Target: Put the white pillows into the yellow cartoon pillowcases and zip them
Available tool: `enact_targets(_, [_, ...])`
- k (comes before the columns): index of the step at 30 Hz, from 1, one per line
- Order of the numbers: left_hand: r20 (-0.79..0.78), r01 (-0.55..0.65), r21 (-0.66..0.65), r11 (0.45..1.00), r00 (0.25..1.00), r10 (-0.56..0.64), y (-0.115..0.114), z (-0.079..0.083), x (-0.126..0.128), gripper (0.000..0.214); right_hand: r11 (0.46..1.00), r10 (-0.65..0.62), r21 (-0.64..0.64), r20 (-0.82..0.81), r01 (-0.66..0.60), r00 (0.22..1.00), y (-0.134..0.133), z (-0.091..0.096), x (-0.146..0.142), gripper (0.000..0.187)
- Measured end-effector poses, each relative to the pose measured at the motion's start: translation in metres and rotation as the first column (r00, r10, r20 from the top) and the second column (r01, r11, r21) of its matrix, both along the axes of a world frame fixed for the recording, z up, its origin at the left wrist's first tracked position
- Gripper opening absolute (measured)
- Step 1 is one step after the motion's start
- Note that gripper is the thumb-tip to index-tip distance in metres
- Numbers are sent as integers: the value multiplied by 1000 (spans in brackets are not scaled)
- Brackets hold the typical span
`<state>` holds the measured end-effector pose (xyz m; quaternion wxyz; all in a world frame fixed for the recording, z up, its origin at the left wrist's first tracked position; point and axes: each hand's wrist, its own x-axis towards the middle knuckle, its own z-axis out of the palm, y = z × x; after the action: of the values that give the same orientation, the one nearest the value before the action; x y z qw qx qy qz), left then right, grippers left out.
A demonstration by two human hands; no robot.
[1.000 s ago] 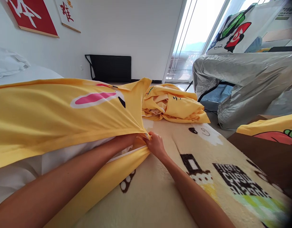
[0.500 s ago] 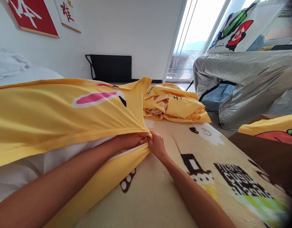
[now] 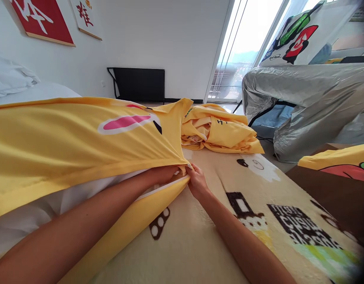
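Note:
A yellow duvet cover [image 3: 72,134] with a pink-and-white rabbit-ear print spreads from the left to the middle, its long side opening parted. White filling, seemingly a duvet [image 3: 68,201], shows inside. My right hand [image 3: 197,181] pinches the cover's corner at the end of the opening. Through the opening reaches my left hand [image 3: 167,174], close beside the right one, fingers curled at the inside of that corner. A small white bit shows at its fingertips; the cover's edge partly hides them, so what they hold is unclear. The lower yellow layer hangs below my left forearm.
A cream patterned blanket [image 3: 211,240] covers the bed. Bunched yellow bedding [image 3: 229,134] lies just beyond the corner. At right are a brown box [image 3: 324,189] with yellow cloth over it and a silver-covered piece of furniture [image 3: 306,86]. A black panel [image 3: 139,85] leans on the wall.
The cover's corner and both hands have shifted slightly to the right. More white shows at my left fingertips. My right hand keeps its pinch on the corner.

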<state>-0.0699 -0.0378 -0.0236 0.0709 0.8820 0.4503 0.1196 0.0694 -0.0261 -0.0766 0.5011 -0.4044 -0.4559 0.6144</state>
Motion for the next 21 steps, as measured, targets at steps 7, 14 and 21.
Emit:
enact_targets(7, [36, 111, -55, 992, 993, -109, 6, 3, -9, 24, 997, 72, -14, 64, -71, 995, -4, 5, 2, 48])
enact_targets(14, [130, 153, -197, 968, 983, -128, 11, -4, -18, 23, 988, -2, 144, 338, -49, 941, 0, 2, 6, 41])
enact_targets(21, [213, -109, -205, 973, 965, 153, 6, -11, 10, 23, 958, -152, 288, 504, 1, 850, 9, -3, 10, 24])
